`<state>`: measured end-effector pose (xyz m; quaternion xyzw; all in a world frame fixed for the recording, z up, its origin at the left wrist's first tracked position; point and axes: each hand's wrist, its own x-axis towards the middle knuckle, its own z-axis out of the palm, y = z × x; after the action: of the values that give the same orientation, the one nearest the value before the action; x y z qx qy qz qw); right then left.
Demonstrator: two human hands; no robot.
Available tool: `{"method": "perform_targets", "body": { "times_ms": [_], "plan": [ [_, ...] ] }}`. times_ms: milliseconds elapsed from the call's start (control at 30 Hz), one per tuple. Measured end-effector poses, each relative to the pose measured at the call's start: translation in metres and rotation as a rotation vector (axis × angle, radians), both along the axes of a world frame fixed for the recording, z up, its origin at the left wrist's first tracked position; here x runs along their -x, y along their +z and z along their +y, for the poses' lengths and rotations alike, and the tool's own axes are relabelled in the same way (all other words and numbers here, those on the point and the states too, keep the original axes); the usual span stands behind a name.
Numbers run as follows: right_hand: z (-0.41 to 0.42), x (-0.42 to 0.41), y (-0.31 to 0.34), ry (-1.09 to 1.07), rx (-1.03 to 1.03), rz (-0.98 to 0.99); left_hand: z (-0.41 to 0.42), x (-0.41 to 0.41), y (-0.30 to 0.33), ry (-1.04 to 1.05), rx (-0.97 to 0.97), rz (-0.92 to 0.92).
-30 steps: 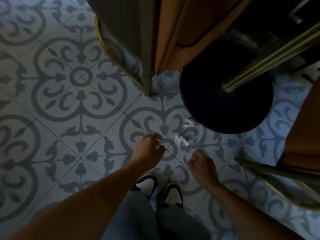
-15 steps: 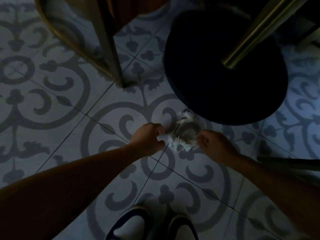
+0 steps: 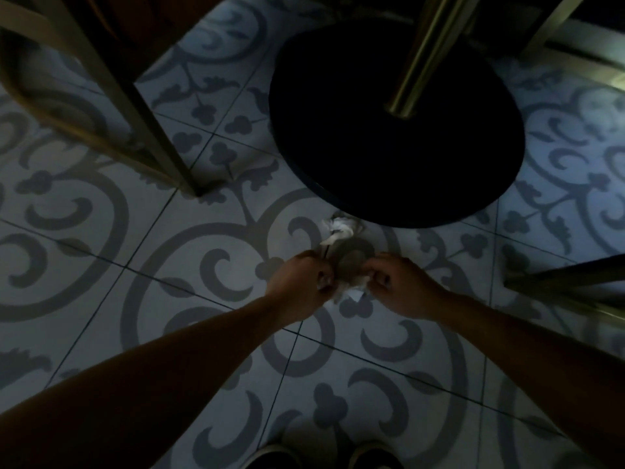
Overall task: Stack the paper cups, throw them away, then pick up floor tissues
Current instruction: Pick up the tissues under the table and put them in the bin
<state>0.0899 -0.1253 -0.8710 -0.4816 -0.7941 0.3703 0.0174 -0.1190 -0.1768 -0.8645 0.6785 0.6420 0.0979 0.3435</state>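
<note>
Crumpled white tissues lie on the patterned tile floor just in front of a round black table base. One tissue (image 3: 341, 228) sits loose by the base's rim. A second tissue (image 3: 353, 288) lies between my hands. My left hand (image 3: 299, 286) is curled with its fingertips at the tissue's left side. My right hand (image 3: 397, 284) pinches its right edge. Whether either hand has a firm hold is hard to judge in the dim light. No paper cups are in view.
The black table base (image 3: 395, 130) with a brass pole (image 3: 419, 55) stands straight ahead. A chair leg (image 3: 148, 120) comes down at the left and another chair leg (image 3: 568, 279) juts in from the right. My shoes (image 3: 324, 456) show at the bottom edge.
The view has dropped closer to the floor. Both hands have reached forward and closed in on the near tissue from either side; the right hand now touches it.
</note>
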Motion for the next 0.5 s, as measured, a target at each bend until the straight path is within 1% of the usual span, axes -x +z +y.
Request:
{"method": "perform_targets", "body": {
  "times_ms": [67, 167, 300, 433, 500],
  "plan": [
    [-0.005, -0.002, -0.002, 0.035, -0.019, -0.042, -0.004, -0.002, -0.001, 0.043, -0.009, -0.049],
    [-0.008, 0.000, -0.003, 0.036, -0.070, -0.076, -0.008, -0.001, -0.004, 0.087, -0.007, -0.074],
    [-0.011, 0.000, -0.003, 0.067, -0.159, -0.083, -0.011, 0.006, -0.003, 0.170, -0.007, -0.106],
    [-0.017, -0.005, 0.000, 0.029, -0.206, -0.090, -0.016, 0.010, -0.002, 0.311, 0.082, -0.184],
    [-0.021, -0.004, 0.001, 0.035, -0.225, -0.070, -0.018, 0.012, -0.001, 0.399, 0.127, -0.266]
  ]
}}
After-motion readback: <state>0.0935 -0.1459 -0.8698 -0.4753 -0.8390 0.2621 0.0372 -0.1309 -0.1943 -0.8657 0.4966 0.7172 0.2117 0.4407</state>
